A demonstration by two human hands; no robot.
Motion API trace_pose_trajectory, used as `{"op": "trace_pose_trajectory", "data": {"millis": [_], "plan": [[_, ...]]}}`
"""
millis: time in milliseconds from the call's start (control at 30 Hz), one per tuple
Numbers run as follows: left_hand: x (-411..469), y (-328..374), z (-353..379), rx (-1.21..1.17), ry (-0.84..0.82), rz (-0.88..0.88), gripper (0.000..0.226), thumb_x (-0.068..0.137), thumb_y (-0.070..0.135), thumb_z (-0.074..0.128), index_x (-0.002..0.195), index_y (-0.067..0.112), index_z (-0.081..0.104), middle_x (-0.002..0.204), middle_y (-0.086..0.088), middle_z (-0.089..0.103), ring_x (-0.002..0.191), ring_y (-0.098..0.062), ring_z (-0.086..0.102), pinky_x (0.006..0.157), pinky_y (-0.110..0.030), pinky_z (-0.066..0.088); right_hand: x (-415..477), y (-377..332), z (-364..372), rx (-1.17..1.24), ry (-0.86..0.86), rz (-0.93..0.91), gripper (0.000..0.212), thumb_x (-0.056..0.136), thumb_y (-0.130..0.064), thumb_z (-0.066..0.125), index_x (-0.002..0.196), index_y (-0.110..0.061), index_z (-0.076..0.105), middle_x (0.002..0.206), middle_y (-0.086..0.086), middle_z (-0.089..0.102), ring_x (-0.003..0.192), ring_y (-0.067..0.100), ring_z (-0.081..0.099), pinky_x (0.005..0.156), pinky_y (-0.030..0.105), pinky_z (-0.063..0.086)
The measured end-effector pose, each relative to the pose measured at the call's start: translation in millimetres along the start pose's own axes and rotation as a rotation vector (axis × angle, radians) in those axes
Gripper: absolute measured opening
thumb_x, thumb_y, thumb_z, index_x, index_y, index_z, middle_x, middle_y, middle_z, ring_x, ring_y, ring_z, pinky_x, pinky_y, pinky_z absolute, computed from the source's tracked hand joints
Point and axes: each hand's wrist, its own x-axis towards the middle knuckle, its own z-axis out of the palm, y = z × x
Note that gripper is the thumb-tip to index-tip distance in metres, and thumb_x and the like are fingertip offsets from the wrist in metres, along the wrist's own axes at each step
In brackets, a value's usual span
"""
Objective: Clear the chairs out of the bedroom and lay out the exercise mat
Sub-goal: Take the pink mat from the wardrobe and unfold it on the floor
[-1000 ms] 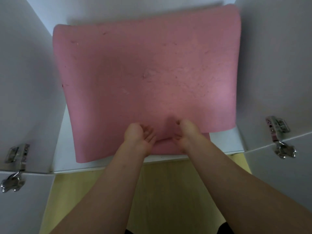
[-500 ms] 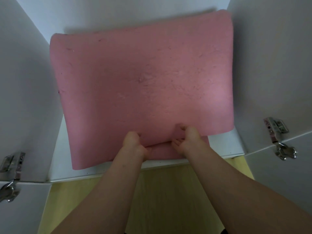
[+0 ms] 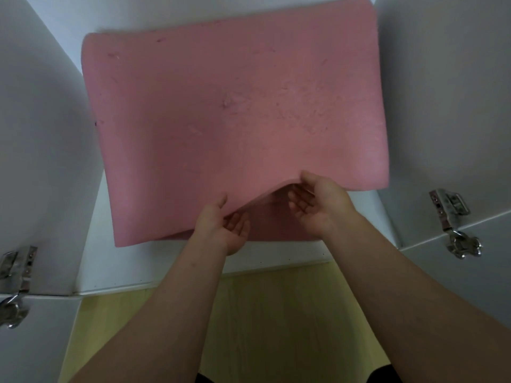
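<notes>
A pink foam exercise mat (image 3: pixel 235 120) lies folded in layers on the white floor of an open cabinet, filling most of the compartment. My left hand (image 3: pixel 221 228) is palm up at the mat's front edge, thumb on top and fingers under the top layer. My right hand (image 3: pixel 318 203) pinches the same layer a little to the right, thumb above and fingers beneath. Between my hands the top layer's edge is raised in a small arch, and the lower layer (image 3: pixel 276 225) shows under it. No chair is in view.
The white cabinet floor (image 3: pixel 124 266) juts out in front of the mat. White side panels close it in on both sides, with metal hinges at the left (image 3: pixel 16 275) and right (image 3: pixel 453 222) on open doors. Yellow wood floor (image 3: pixel 276 313) lies below.
My hands went from pressing at the mat's front fold to pinching the top layer, and its edge has lifted between them. The view has come closer.
</notes>
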Motion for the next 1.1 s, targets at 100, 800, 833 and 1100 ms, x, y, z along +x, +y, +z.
{"op": "trace_pose_trajectory", "data": {"millis": [100,800,833,1100], "plan": [[-4,2,3,-0.047,-0.031,0.050,0.027,0.086,0.033,0.073,0.088,0.008,0.061,0.085,-0.008,0.062,0.080,-0.022,0.065,0.081,-0.034,0.055,-2,-3,3,0.060,-0.067,-0.055,0.010,0.093,-0.027,0.066,0.094,-0.018,0.066,0.089,0.000,0.070,0.082,0.013,0.067,0.072,0.028,0.050],[-15,12,11,-0.126,-0.192,0.212,0.008,0.091,0.001,0.060,0.084,0.004,0.063,0.081,-0.010,0.063,0.080,-0.021,0.064,0.072,-0.033,0.057,30,21,-16,0.279,0.258,0.042,0.017,0.087,-0.012,0.042,0.075,-0.012,0.054,0.094,0.009,0.063,0.084,0.028,0.062,0.064,0.032,0.048],[-15,12,10,-0.118,-0.194,0.210,0.008,0.091,0.001,0.060,0.084,0.004,0.063,0.082,-0.010,0.064,0.080,-0.021,0.064,0.073,-0.033,0.058,35,23,-16,0.258,0.261,0.052,0.015,0.087,-0.012,0.045,0.078,-0.013,0.057,0.094,0.009,0.065,0.082,0.028,0.062,0.061,0.032,0.051],[-7,15,6,-0.040,-0.174,0.198,0.005,0.093,0.007,0.060,0.088,0.005,0.060,0.090,-0.012,0.063,0.084,-0.023,0.064,0.080,-0.035,0.057,78,48,-5,0.127,0.171,0.108,0.031,0.098,-0.007,0.037,0.075,-0.009,0.058,0.074,0.009,0.058,0.064,0.024,0.054,0.071,0.037,0.053]]}}
